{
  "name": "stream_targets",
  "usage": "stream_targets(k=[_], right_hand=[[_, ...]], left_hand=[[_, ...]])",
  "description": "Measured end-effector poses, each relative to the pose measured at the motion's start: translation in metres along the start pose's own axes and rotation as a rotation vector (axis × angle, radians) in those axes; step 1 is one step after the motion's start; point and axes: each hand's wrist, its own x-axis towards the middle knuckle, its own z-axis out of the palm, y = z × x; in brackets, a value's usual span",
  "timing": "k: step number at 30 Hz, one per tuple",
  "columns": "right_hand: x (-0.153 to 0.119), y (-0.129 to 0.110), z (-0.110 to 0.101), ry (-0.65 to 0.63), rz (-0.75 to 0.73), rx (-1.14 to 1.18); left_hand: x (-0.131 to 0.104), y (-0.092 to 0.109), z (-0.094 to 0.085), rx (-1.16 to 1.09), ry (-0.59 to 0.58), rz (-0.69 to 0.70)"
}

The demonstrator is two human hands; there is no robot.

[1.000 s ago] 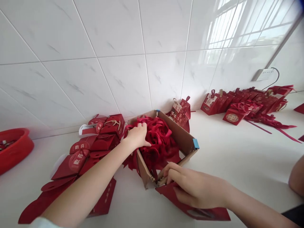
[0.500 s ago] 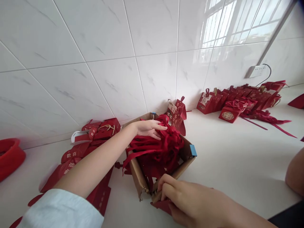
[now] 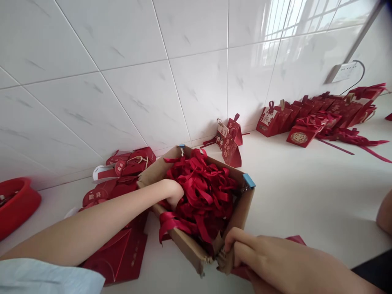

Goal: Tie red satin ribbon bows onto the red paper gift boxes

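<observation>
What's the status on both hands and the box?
Left hand sunk in red ribbons. Right hand gripping cardboard box at near corner. Some ribbons hanging over its near-left wall.

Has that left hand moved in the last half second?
Yes. The left hand has gone down into the red ribbons, away from the tiled wall in this view.

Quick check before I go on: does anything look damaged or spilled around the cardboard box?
Yes. The cardboard box looks torn at its near corner: the edges are ragged and gape apart beside the right hand. Red ribbons also spill over its near-left wall.
</observation>
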Motion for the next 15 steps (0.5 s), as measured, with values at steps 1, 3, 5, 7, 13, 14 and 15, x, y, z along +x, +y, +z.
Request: stream_targets(k=[1,3,5,7,13,14,15], right_hand=[[-0.004,0.0,-0.001,-0.014,0.026,0.002],[-0.011,0.002,-0.002,-0.018,0.047,0.025],[-0.015,0.004,-0.002,-0.023,0.037,0.062],[-0.016,0.006,-0.001,-0.029,0.039,0.074],[-0.015,0.011,0.003,-0.003,0.024,0.081],[-0.015,0.012,0.003,0.017,0.009,0.087],[-0.016,0.012,0.003,0.041,0.001,0.087]], left_hand=[[0.0,0.0,-0.004,-0.015,0.02,0.017],[-0.002,-0.009,-0.026,-0.06,0.101,0.039],[-0.008,-0.025,-0.056,-0.108,0.228,0.035],[-0.019,-0.041,-0.082,-0.139,0.355,0.002],[-0.077,-0.024,-0.074,-0.009,0.747,-0.076],[-0.084,-0.011,-0.063,-0.055,0.746,0.046],[-0.087,0.002,-0.051,-0.144,0.633,0.231]])
